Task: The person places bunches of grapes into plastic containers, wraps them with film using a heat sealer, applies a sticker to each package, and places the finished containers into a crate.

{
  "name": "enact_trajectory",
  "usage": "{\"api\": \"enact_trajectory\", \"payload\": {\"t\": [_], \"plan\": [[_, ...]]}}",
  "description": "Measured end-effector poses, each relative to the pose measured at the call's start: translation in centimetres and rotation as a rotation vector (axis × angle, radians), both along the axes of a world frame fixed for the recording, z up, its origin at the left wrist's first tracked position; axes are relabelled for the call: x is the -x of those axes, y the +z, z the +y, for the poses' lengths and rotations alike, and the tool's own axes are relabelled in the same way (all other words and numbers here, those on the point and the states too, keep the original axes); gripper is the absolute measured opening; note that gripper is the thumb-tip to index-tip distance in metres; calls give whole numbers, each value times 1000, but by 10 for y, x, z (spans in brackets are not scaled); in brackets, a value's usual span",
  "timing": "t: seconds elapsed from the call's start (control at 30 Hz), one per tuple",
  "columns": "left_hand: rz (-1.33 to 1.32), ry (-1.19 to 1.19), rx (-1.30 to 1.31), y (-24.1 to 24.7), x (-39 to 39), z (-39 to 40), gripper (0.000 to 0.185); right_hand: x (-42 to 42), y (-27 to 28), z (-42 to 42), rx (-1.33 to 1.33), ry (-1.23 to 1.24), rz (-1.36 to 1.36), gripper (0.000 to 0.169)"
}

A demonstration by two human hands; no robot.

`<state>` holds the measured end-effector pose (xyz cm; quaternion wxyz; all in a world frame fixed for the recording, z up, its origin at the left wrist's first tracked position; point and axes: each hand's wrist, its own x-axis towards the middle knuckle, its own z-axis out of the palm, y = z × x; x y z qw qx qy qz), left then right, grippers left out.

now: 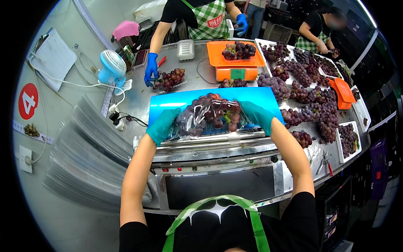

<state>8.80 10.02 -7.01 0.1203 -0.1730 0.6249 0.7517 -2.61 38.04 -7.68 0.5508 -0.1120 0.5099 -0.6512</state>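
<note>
A pack of dark grapes under clear plastic film point(211, 115) is held up between my two gloved hands, above the metal film-wrapping machine point(214, 148). My left hand point(163, 124), in a teal glove, grips the pack's left end. At its right end is my right hand point(256, 115), gloved alike, its fingertips partly hidden by the pack and film. Behind the pack lies a bright blue sheet point(170, 100). The machine's dark plate point(220, 186) is nearest my body.
Across the steel table, a co-worker's blue-gloved hand point(151, 71) touches a grape tray point(170, 81). Farther right stand an orange scale point(236, 71) bearing grapes, heaped grape bunches point(302, 74) and pliers point(323, 163). A blue fan point(111, 67) with cables and stacked clear plastic trays point(91, 157) are left.
</note>
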Motion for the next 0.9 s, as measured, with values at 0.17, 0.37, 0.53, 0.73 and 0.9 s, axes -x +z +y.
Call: {"api": "enact_trajectory", "payload": {"t": [0.17,0.37,0.53,0.73,0.9], "plan": [[34,106,269,32,-72,19,25,-58,-11,-1,-319,-317,416,48],[81,261,226,2,-152,48,20,-162,9,20,-507,-506,571,60],[405,224,646,-30,-192,57,21,-202,-39,24,-401,-588,333,47],[185,436,-775,-14,-221,97,48,-245,-21,1,108,-719,-229,56],[318,313,-752,11,-242,92,65,-262,23,-25,394,-526,-444,60]]}}
